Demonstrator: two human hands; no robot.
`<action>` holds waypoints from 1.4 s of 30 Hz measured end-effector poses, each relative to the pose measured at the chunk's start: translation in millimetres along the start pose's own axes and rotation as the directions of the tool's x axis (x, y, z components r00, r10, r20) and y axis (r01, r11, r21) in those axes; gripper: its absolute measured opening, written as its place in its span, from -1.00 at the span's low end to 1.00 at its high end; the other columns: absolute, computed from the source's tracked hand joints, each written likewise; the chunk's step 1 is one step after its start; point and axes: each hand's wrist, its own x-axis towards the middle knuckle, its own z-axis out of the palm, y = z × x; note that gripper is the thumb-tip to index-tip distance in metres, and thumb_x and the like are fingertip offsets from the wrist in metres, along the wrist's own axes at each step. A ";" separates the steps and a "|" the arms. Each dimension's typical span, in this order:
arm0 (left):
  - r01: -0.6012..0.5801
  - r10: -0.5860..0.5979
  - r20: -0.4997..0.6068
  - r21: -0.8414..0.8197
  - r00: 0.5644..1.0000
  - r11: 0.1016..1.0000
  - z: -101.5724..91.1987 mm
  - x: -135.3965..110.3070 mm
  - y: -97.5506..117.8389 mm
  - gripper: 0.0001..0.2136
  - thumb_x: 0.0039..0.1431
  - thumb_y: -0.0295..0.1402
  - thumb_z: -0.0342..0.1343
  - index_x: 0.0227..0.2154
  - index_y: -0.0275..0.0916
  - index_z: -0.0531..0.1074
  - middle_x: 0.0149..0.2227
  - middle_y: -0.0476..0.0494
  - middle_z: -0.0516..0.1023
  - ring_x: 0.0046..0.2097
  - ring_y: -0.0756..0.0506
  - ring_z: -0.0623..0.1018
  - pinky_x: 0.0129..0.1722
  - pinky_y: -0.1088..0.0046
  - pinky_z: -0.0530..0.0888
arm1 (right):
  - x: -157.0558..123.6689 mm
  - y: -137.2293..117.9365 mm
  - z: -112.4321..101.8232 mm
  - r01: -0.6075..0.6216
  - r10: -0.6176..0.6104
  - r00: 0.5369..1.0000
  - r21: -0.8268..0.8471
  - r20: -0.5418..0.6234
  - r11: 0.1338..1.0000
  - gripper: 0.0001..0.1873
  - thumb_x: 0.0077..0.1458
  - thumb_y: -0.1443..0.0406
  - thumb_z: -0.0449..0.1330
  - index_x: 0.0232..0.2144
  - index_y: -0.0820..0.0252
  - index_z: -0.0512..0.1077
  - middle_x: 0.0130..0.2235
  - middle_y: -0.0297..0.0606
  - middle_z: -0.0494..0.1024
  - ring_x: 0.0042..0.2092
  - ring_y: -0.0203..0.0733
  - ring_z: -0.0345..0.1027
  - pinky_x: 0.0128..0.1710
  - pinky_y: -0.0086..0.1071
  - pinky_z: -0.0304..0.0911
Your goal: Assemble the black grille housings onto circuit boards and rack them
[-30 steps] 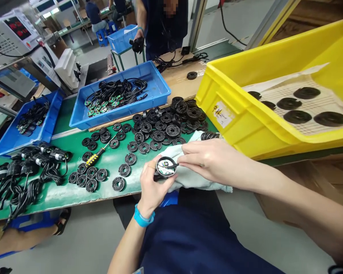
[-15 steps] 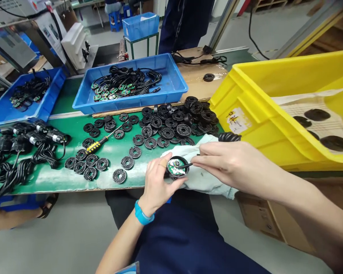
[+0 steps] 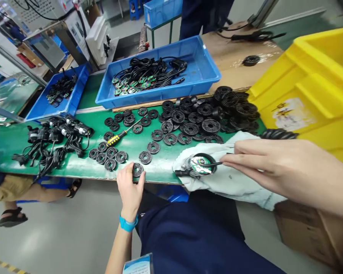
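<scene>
My left hand (image 3: 130, 188) has its thumb and fingers around a black slotted disc (image 3: 138, 170) at the bench's front edge. In my right hand (image 3: 251, 161) is a black cable (image 3: 215, 164), pinched between thumb and fingers. The cable leads into a round black housing (image 3: 194, 167) with a green circuit board (image 3: 202, 164) inside. That housing lies on a pale green cloth (image 3: 217, 186), and my left hand is apart from it. More slotted discs (image 3: 111, 153) lie to the left, near a yellow-and-black screwdriver (image 3: 117, 138).
Behind the heap of black discs (image 3: 191, 128) stands a blue tray (image 3: 157, 93) of cables and circuit boards. A yellow bin (image 3: 305, 87) is at the right. Cabled black parts (image 3: 55, 133) and another blue tray (image 3: 81, 91) are at the left. Another person's leg (image 3: 50, 186) shows below.
My left hand has let go of the housing, moved left and taken hold of a slotted disc. My right hand still pinches the cable. The view has shifted.
</scene>
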 end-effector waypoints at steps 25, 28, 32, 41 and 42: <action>-0.279 0.486 0.175 -0.635 0.857 0.721 -6.1 72.0 143.5 -0.45 0.24 -0.30 0.30 0.27 -0.09 0.33 0.10 -0.23 0.58 0.12 -0.25 0.53 0.11 0.10 0.54 | 14.4 -18.5 -19.6 0.025 -0.003 0.991 -0.159 0.136 0.987 -0.60 0.40 0.37 0.03 -0.40 0.21 0.58 -0.46 -0.30 0.40 -0.44 -0.27 0.18 -0.44 -0.30 -0.13; -0.280 0.482 0.170 -0.632 0.860 0.723 -0.8 67.4 142.1 -0.51 0.26 -0.32 0.28 0.23 -0.08 0.38 0.15 -0.23 0.55 0.17 -0.24 0.53 0.17 0.10 0.53 | 14.4 -17.8 -19.5 0.034 -0.011 0.990 -0.165 0.137 0.986 -0.60 0.40 0.37 0.02 -0.39 0.22 0.59 -0.45 -0.29 0.39 -0.44 -0.27 0.17 -0.44 -0.30 -0.12; -0.352 0.516 0.129 -0.591 0.847 0.726 8.9 55.2 140.1 -0.46 0.30 -0.37 0.20 0.32 -0.14 0.28 0.28 -0.33 0.42 0.27 -0.26 0.47 0.23 0.09 0.50 | 14.3 -17.8 -18.9 0.027 -0.005 0.992 -0.173 0.127 0.985 -0.59 0.42 0.36 -0.01 -0.38 0.23 0.58 -0.45 -0.29 0.40 -0.43 -0.27 0.18 -0.45 -0.30 -0.11; -0.435 0.486 -0.069 -0.566 0.871 0.700 28.7 43.1 143.6 -0.45 0.32 -0.45 0.17 0.34 -0.11 0.27 0.19 -0.34 0.48 0.22 -0.23 0.52 0.16 0.17 0.56 | 15.1 -17.8 -19.1 0.063 -0.032 0.985 -0.182 0.171 0.981 -0.66 0.37 0.42 0.04 -0.35 0.25 0.57 -0.45 -0.28 0.41 -0.41 -0.23 0.22 -0.44 -0.31 -0.12; -0.439 0.487 -0.070 -0.559 0.870 0.704 28.9 43.1 144.0 -0.46 0.32 -0.45 0.17 0.33 -0.11 0.27 0.18 -0.34 0.49 0.21 -0.23 0.52 0.15 0.17 0.57 | 15.5 -18.2 -18.8 0.070 -0.038 0.984 -0.185 0.173 0.980 -0.68 0.35 0.44 0.05 -0.36 0.25 0.56 -0.45 -0.28 0.40 -0.41 -0.23 0.22 -0.44 -0.31 -0.11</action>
